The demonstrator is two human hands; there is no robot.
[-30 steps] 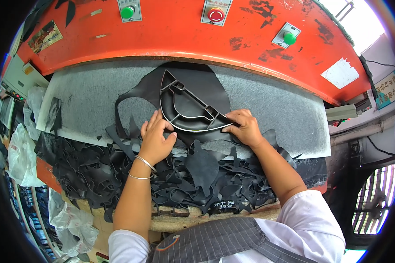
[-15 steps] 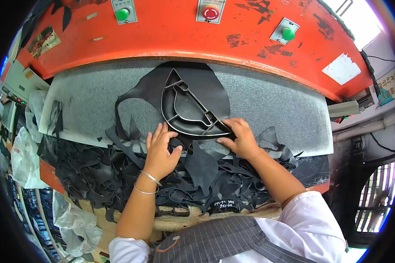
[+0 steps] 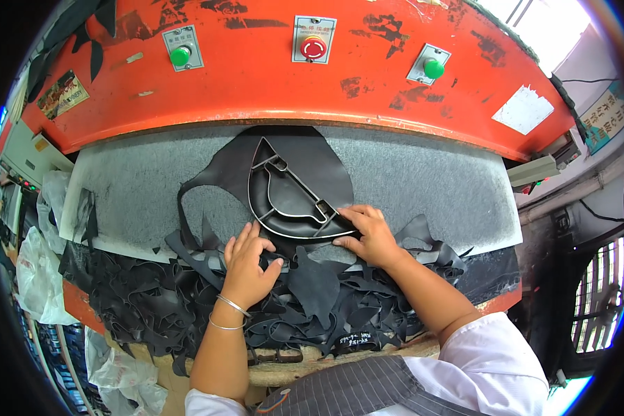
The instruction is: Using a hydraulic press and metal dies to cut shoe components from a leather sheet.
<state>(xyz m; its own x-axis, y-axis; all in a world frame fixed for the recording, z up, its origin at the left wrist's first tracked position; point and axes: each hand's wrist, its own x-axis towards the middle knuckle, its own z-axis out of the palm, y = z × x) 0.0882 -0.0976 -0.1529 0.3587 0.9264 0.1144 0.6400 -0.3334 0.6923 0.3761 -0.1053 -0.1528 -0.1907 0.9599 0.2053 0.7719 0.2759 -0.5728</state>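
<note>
A metal cutting die [image 3: 292, 234], a curved blade frame with crossbars and an inner outline, lies flat on a dark piece of leather [image 3: 326, 161]. My right hand [image 3: 369, 238] pinches the die's right corner, with the thumb at the near side and fingers over the far side. My left hand [image 3: 248, 265] rests beside the die's lower left curve, fingers stretched over the near edge of the leather; it appears to hold nothing. Bangles circle my left wrist.
Behind the grey cutting pad [image 3: 430, 180] stands a red press beam [image 3: 256, 90] with a red button [image 3: 313, 48] and green buttons [image 3: 180, 56] on its front. Leather scraps [image 3: 152, 298] heap along the pad's near side. Plastic bags [image 3: 38, 277] hang at the left.
The view has tilted up, so the press, die and hands all sit lower in the picture. Both hands keep nearly the same places at the die.
</note>
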